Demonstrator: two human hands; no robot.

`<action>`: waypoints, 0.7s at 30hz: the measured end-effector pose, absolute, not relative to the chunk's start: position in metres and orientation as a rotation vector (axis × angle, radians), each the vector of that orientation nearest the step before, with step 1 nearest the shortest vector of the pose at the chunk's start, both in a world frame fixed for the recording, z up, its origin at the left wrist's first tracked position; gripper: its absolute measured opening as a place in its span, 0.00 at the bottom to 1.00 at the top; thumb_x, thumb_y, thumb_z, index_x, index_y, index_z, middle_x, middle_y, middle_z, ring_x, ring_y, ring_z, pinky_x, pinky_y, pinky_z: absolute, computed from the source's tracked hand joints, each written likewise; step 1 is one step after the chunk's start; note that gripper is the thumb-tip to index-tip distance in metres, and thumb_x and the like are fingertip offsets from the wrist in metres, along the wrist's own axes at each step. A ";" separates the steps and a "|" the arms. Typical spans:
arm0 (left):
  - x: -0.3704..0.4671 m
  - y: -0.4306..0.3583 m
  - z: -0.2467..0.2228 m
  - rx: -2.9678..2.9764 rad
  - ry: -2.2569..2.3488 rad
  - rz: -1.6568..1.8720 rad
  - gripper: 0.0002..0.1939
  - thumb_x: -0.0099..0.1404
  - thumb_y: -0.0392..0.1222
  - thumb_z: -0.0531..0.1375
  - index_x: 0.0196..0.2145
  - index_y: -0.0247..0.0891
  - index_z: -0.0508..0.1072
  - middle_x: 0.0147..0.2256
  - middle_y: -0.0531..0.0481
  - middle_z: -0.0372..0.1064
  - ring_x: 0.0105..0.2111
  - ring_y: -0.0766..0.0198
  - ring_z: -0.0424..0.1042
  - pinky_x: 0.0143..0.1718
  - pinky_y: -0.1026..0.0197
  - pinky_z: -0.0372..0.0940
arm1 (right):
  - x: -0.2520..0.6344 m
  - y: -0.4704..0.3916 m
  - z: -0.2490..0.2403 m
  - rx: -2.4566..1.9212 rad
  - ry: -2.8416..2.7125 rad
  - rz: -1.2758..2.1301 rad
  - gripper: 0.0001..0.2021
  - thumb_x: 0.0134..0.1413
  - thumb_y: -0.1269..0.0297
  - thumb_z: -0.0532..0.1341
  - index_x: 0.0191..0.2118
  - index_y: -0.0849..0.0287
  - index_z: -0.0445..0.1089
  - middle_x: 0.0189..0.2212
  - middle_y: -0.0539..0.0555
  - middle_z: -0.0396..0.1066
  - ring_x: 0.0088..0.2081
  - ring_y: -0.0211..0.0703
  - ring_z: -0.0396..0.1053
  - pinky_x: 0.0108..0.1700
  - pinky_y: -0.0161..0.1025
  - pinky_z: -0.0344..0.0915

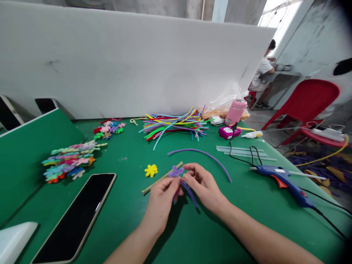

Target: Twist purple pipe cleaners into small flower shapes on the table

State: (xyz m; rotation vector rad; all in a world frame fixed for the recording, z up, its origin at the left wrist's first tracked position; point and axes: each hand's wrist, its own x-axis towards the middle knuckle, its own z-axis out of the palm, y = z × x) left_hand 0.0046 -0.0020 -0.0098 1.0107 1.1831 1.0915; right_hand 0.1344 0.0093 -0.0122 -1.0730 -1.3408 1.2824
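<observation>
Between my two hands is a purple pipe cleaner flower (pixel 176 171), its petals looped and a loose tail hanging toward me. My left hand (pixel 164 194) pinches it from below between thumb and fingers. With closed fingertips, my right hand (pixel 202 185) grips the flower's right side, near the tail. Behind my left hand a thin tan stick (pixel 159 180) lies slantwise on the table. A finished-looking yellow flower (pixel 151 170) rests just left of the stick. Beyond my right hand curves a loose purple pipe cleaner (pixel 203 153).
A heap of coloured pipe cleaners (pixel 176 124) lies at the back. Small flowers (pixel 70 161) are piled at left, near a phone (pixel 77 216). On the right are a blue glue gun (pixel 283 181) with cords, glue sticks (pixel 242 151) and a pink bottle (pixel 235 112). A person sits far right.
</observation>
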 end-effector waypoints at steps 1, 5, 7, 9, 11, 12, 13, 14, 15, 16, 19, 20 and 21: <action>0.003 0.000 -0.011 0.976 1.183 1.119 0.12 0.56 0.43 0.59 0.20 0.35 0.70 0.17 0.55 0.61 0.20 0.71 0.55 0.22 0.66 0.50 | 0.134 0.010 -0.013 -1.074 -1.336 1.290 0.13 0.50 0.61 0.58 0.41 0.61 0.62 0.24 0.47 0.59 0.23 0.33 0.57 0.24 0.32 0.54; 0.001 0.004 -0.013 0.896 1.128 1.143 0.09 0.56 0.43 0.60 0.24 0.35 0.72 0.17 0.56 0.60 0.20 0.71 0.56 0.22 0.67 0.51 | 0.130 0.010 -0.014 -1.024 -1.327 1.378 0.16 0.47 0.64 0.59 0.43 0.61 0.60 0.23 0.46 0.61 0.22 0.33 0.57 0.24 0.32 0.52; 0.001 0.004 -0.012 0.897 1.084 1.120 0.09 0.56 0.43 0.60 0.24 0.34 0.72 0.17 0.55 0.61 0.20 0.71 0.57 0.22 0.68 0.51 | 0.129 0.010 -0.016 -0.985 -1.308 1.398 0.16 0.47 0.65 0.59 0.43 0.61 0.59 0.21 0.46 0.61 0.22 0.34 0.58 0.24 0.33 0.52; 0.002 0.003 -0.011 0.880 1.037 1.097 0.11 0.57 0.43 0.59 0.23 0.34 0.71 0.18 0.55 0.62 0.20 0.71 0.58 0.21 0.68 0.52 | 0.129 0.010 -0.016 -0.977 -1.299 1.396 0.16 0.47 0.65 0.58 0.44 0.60 0.59 0.21 0.45 0.61 0.21 0.34 0.58 0.23 0.33 0.52; 0.001 0.003 -0.010 0.829 0.990 1.100 0.11 0.58 0.44 0.58 0.23 0.35 0.70 0.19 0.54 0.64 0.20 0.70 0.59 0.21 0.68 0.53 | 0.130 0.011 -0.017 -0.991 -1.306 1.387 0.17 0.46 0.67 0.58 0.44 0.60 0.59 0.21 0.45 0.62 0.21 0.33 0.58 0.23 0.32 0.51; 0.001 0.004 -0.009 0.797 0.973 1.114 0.11 0.58 0.45 0.57 0.23 0.35 0.70 0.19 0.54 0.65 0.21 0.70 0.60 0.21 0.68 0.54 | 0.130 0.011 -0.016 -1.003 -1.311 1.383 0.17 0.46 0.67 0.58 0.44 0.60 0.59 0.21 0.45 0.62 0.21 0.33 0.57 0.23 0.32 0.51; 0.001 0.005 -0.008 0.768 0.962 1.131 0.11 0.58 0.45 0.58 0.24 0.35 0.70 0.20 0.54 0.65 0.21 0.70 0.61 0.22 0.68 0.54 | 0.130 0.011 -0.016 -1.014 -1.316 1.381 0.17 0.45 0.68 0.58 0.44 0.61 0.59 0.21 0.45 0.62 0.21 0.33 0.56 0.22 0.32 0.50; 0.000 0.005 -0.008 0.748 0.957 1.147 0.10 0.57 0.44 0.59 0.24 0.35 0.71 0.20 0.54 0.65 0.21 0.70 0.61 0.22 0.68 0.55 | 0.131 0.011 -0.016 -1.024 -1.321 1.379 0.17 0.44 0.69 0.59 0.44 0.60 0.59 0.21 0.45 0.61 0.21 0.32 0.55 0.22 0.31 0.51; 0.000 0.006 -0.007 0.739 0.959 1.160 0.09 0.56 0.44 0.60 0.25 0.36 0.71 0.20 0.55 0.65 0.21 0.71 0.61 0.22 0.69 0.56 | 0.131 0.010 -0.016 -1.033 -1.329 1.376 0.18 0.44 0.70 0.59 0.44 0.60 0.60 0.21 0.44 0.61 0.21 0.32 0.55 0.23 0.31 0.51; -0.001 0.007 -0.007 0.739 0.966 1.168 0.07 0.55 0.43 0.61 0.26 0.36 0.72 0.20 0.56 0.65 0.22 0.72 0.61 0.23 0.69 0.56 | 0.131 0.010 -0.015 -1.042 -1.339 1.372 0.18 0.43 0.71 0.59 0.44 0.60 0.60 0.22 0.44 0.60 0.21 0.32 0.54 0.23 0.31 0.51; -0.001 0.010 -0.007 0.766 1.012 1.154 0.06 0.51 0.40 0.64 0.26 0.35 0.73 0.21 0.56 0.65 0.22 0.73 0.61 0.23 0.71 0.56 | 0.130 0.009 -0.015 -1.064 -1.377 1.359 0.18 0.43 0.73 0.58 0.44 0.60 0.60 0.22 0.44 0.60 0.21 0.31 0.53 0.23 0.31 0.51; -0.001 0.010 -0.007 0.771 1.026 1.144 0.06 0.51 0.40 0.64 0.26 0.35 0.73 0.21 0.56 0.66 0.22 0.73 0.61 0.23 0.71 0.56 | 0.129 0.008 -0.015 -1.065 -1.385 1.356 0.19 0.43 0.73 0.58 0.45 0.60 0.60 0.23 0.44 0.60 0.21 0.31 0.53 0.23 0.31 0.51; -0.001 0.010 -0.007 0.773 1.032 1.131 0.06 0.51 0.40 0.64 0.26 0.34 0.73 0.22 0.56 0.67 0.22 0.73 0.62 0.23 0.71 0.57 | 0.129 0.008 -0.015 -1.063 -1.388 1.356 0.19 0.43 0.73 0.58 0.45 0.60 0.60 0.23 0.45 0.61 0.21 0.31 0.53 0.23 0.31 0.51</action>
